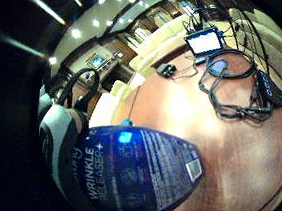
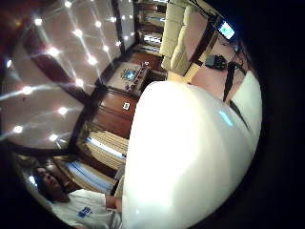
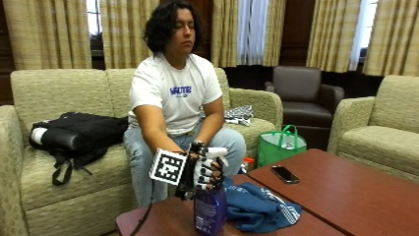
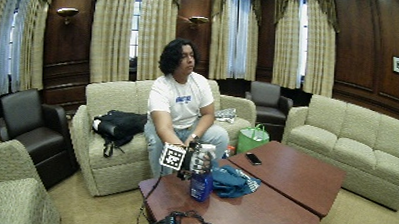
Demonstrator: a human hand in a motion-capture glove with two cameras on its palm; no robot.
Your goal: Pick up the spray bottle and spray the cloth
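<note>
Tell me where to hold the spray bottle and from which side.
Hold the spray bottle by its narrow neck under the white head, from the couch side, as the gloved right hand does. It stands upright, so the nozzle likely faces the blue cloth beside it.

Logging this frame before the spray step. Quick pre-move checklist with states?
1. Right hand grips the spray bottle near its top: ok.
2. Bottle upright at the table edge: ok; whether it has lifted off the surface: cannot tell.
3. Blue cloth lies on the table right beside the bottle: ok.
4. Nozzle aimed at the cloth: cannot tell, the fingers cover the white spray head.
5. Finger on the trigger: cannot tell.
6. Phone lies apart from the cloth, farther along the table: ok.
</note>
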